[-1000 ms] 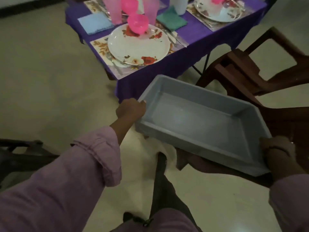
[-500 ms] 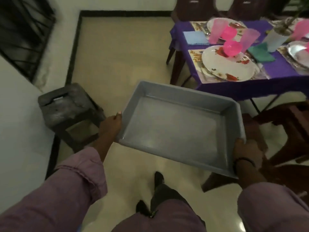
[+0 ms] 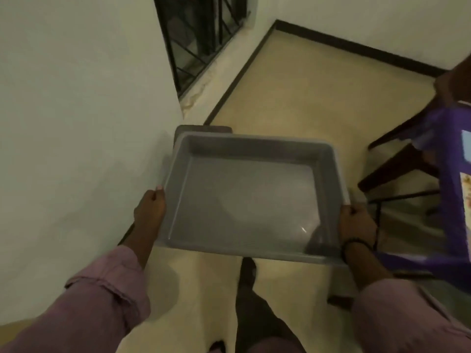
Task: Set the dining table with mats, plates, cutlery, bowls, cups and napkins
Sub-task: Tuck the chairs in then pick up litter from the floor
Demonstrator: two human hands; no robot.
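Both hands, left hand (image 3: 150,212) and right hand (image 3: 356,224), grip the side rims of an empty grey plastic tray (image 3: 244,200). Beyond the tray pokes a dark stool (image 3: 204,129); right of the tray, the purple-clothed table (image 3: 443,174); left, a white wall (image 3: 76,123).

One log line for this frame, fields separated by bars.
left hand: grips tub | right hand: grips tub | tub: empty | stool: behind tub

Shallow grey rectangular plastic tray (image 3: 248,200), nothing inside, held roughly level above the floor, purple-clothed table (image 3: 444,174) edge at right, blurred
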